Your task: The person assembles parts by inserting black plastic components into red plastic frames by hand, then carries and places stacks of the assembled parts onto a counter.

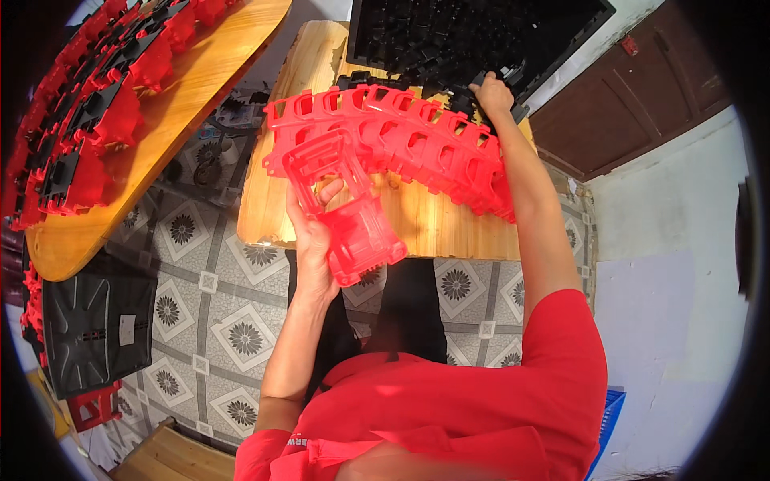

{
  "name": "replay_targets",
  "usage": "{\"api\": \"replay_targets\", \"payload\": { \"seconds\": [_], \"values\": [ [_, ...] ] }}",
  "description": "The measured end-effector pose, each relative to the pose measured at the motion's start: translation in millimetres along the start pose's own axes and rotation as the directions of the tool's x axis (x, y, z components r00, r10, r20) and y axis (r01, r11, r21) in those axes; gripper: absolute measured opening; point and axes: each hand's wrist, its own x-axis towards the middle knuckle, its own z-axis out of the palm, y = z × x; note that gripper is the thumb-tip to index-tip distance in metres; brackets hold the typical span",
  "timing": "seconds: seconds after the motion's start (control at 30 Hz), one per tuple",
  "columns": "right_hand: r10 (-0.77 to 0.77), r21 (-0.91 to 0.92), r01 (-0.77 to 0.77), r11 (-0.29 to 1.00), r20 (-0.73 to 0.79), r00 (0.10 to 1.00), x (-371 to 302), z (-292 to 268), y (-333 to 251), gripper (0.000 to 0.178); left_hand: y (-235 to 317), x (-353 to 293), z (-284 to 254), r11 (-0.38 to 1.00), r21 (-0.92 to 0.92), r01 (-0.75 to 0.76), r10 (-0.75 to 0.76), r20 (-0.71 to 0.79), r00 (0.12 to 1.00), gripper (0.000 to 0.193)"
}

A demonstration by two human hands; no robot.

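Note:
My left hand (315, 234) is closed round a red plastic frame (353, 228), an open-sided moulded piece that I hold tilted above the table's near edge. Behind it, a curved row of similar red plastic frames (401, 140) stands packed side by side across the wooden table. My right hand (493, 94) reaches past the right end of that row, to the near right corner of a black tray (553, 40). Its fingers are curled in among small black plastic parts (463, 100); what they grip, if anything, is too dark to make out.
The black tray holds many loose black parts. On the left, a second wooden table (188, 104) carries rows of red frames fitted with black parts. Below it stands a black crate (98, 333). A brown wooden door (634, 96) and a pale wall close off the right side.

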Motion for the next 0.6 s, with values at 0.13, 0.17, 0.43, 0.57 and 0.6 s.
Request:
{"api": "replay_targets", "payload": {
  "seconds": [0.13, 0.17, 0.43, 0.57, 0.6],
  "values": [
    [-0.011, 0.021, 0.013, 1.000, -0.114, 0.993, 11, 5, 26, 0.039, -8, -7, 10, 0.999, 0.012, 0.051, -0.050, -0.070, 0.996, 0.094],
    [-0.010, 0.045, 0.018, 0.999, -0.165, 0.986, 4, 1, 15, 0.038, -10, -7, 11, 0.999, 0.043, 0.014, -0.012, -0.055, 0.998, 0.094],
    [-0.586, 0.715, 0.625, 0.314, -0.372, 0.720, -166, -142, -20, 0.021, -13, 5, 16, 0.995, 0.025, 0.097, -0.095, -0.073, 0.993, 0.082],
    [-0.813, 0.717, 0.690, 0.099, -0.341, 0.472, -265, -162, -47, 0.033, -23, 5, 7, 0.987, 0.137, 0.080, -0.065, -0.116, 0.991, 0.083],
    [-0.846, 0.670, 0.728, 0.147, -0.297, 0.444, -279, -164, -49, 0.030, -22, 3, 6, 0.987, 0.140, 0.079, -0.062, -0.121, 0.991, 0.083]
  ]
}}
